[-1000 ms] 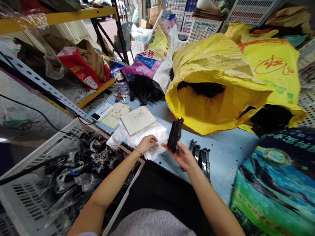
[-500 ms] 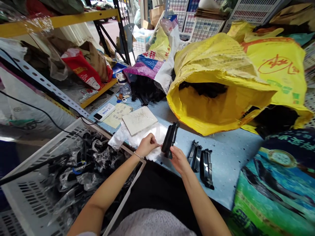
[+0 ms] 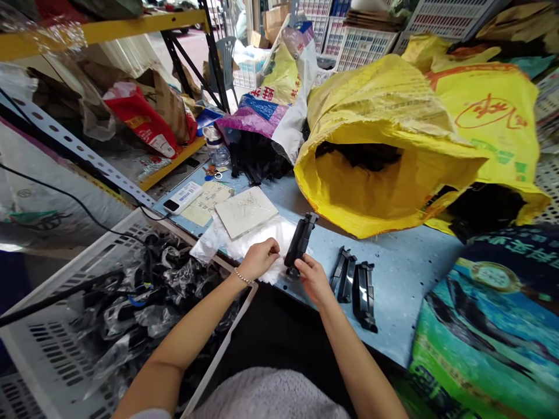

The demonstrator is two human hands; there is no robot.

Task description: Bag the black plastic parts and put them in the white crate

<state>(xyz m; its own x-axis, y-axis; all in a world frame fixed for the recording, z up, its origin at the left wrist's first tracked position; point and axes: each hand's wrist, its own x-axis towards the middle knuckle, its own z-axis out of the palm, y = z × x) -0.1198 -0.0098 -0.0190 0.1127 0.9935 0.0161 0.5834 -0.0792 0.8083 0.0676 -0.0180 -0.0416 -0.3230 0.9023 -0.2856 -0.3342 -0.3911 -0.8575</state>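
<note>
My right hand [image 3: 313, 278] grips the lower end of a long black plastic part [image 3: 299, 240] between thumb and fingers, tilted up above the table edge. Just left of it, my left hand [image 3: 261, 259] is closed in a pinch; whatever its fingertips hold is too small to make out. Beneath both hands lie thin clear plastic bags [image 3: 279, 233], partly under a pale square tile [image 3: 246, 212] with small specks on top. To the right, similar black plastic parts [image 3: 365, 297] rest on the blue table [image 3: 402, 279].
Left of me stands a white crate [image 3: 56, 355] of bagged black parts. An open yellow sack [image 3: 375, 198] lies at the back of the table, beside a purple-and-white sack [image 3: 253, 119] spilling black pieces. A green-blue sack [image 3: 480, 326] stands at right.
The black part has turned slightly in my right hand and shows another side. My left hand stays pinched, a little farther from the part. The view has shifted slightly.
</note>
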